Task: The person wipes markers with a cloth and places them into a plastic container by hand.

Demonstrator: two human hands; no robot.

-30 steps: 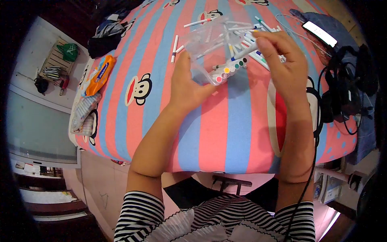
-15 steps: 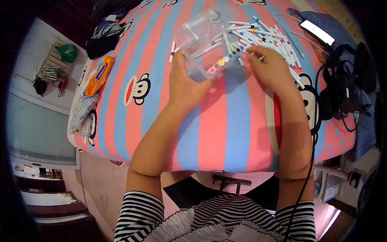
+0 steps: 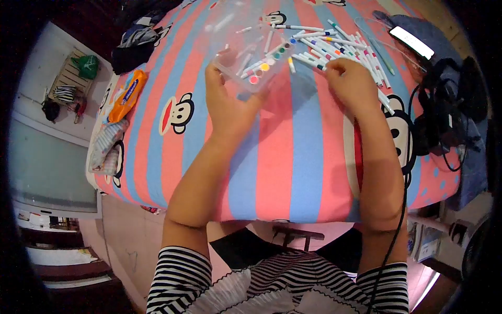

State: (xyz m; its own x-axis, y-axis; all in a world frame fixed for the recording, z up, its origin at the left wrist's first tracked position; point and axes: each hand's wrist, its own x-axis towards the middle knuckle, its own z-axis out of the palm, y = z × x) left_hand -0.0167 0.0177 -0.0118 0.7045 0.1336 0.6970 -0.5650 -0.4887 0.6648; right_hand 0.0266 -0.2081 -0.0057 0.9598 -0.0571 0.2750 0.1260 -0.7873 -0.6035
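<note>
My left hand (image 3: 230, 107) grips the near left corner of a clear plastic box (image 3: 238, 78), tilted above the bedspread. White markers lie inside it, and a row of their coloured ends (image 3: 265, 67) faces me along the near side. The box's clear lid (image 3: 225, 23) stands open at the far side, partly blurred. My right hand (image 3: 349, 86) is at the near edge of a pile of loose white markers (image 3: 340, 47). Its fingers are curled together by the marker ends, and whatever is between them is hidden.
Pink and blue striped bedspread (image 3: 272, 178) lies under everything. An orange packet (image 3: 128, 97) and dark clothes (image 3: 133, 49) sit left. At right are a white phone (image 3: 412, 43), a light blue pen (image 3: 384, 57) and black straps with cables (image 3: 444, 115).
My left hand has moved the box left and slightly toward me, away from the pile. The green-ended marker that showed at my right hand is out of sight.
</note>
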